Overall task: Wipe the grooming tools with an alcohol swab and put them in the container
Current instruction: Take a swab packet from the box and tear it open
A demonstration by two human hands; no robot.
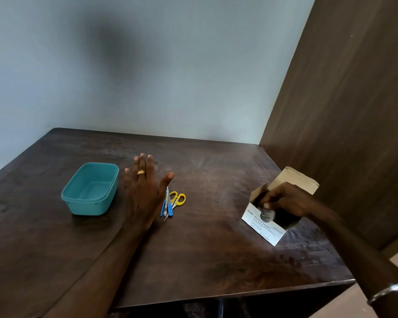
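An empty teal container (90, 189) stands on the dark wooden table (205, 244) at the left. My left hand (145, 187) lies flat with straight fingers between the container and the grooming tools. The tools are a small pile: yellow-handled scissors (178, 199), blue-handled tools (168, 206) and a thin metal piece. At the right, my right hand (285, 199) reaches into the open alcohol swab box (265, 222) and pinches a swab packet (265, 211) at its opening.
A dark wooden panel (345, 111) rises along the table's right side, just behind the swab box. A pale wall stands at the back. The table's front edge runs close below the box at the right.
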